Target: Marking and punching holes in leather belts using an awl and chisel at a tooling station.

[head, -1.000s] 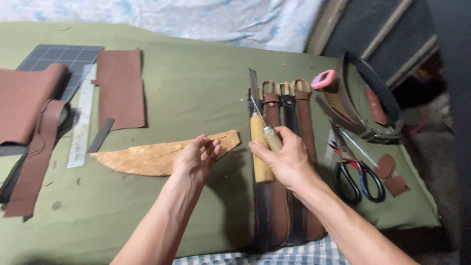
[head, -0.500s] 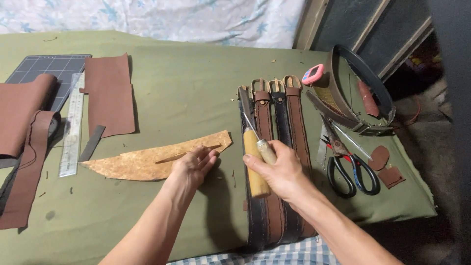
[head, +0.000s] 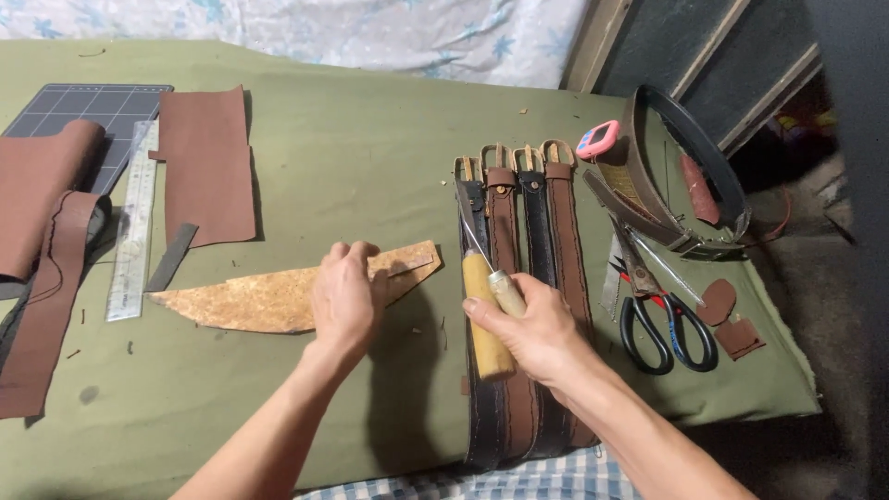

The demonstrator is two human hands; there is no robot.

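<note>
Tan leather offcut (head: 278, 296): a long, pointed, mottled scrap lying flat on the green cloth of the bench (head: 352, 167), its tip toward the belts; it sits directly under the left hand and just left of the right hand, with a narrow strip of cloth between scrap and belts.
Left hand (head: 347, 296): palm down, fingers spread and pressed on the right part of the offcut; judged to pin the scrap flat so that it does not slide.
Right hand (head: 537, 333): closed around a small pale-handled tool (head: 505, 292) whose thin metal shaft points up and away, toward the belt buckles; the hand rests over the belts.
Yellow-handled knife (head: 483, 310): lies lengthwise on the belts, its handle partly under the right hand and touching it; whether the hand also grips it cannot be told.
Belts (head: 528, 231): four brown and dark straps laid side by side, buckles away from the person, probably kept parallel for ready comparison.
Scissors (head: 662, 319): black-handled, right of the belts, beside small leather bits.
Coiled belt (head: 690, 176): at the far right, near a pink tape measure (head: 597, 139).
Brown leather sheet (head: 206, 167): far left, next to a steel ruler (head: 132, 231) and a cutting mat (head: 88, 106).
</note>
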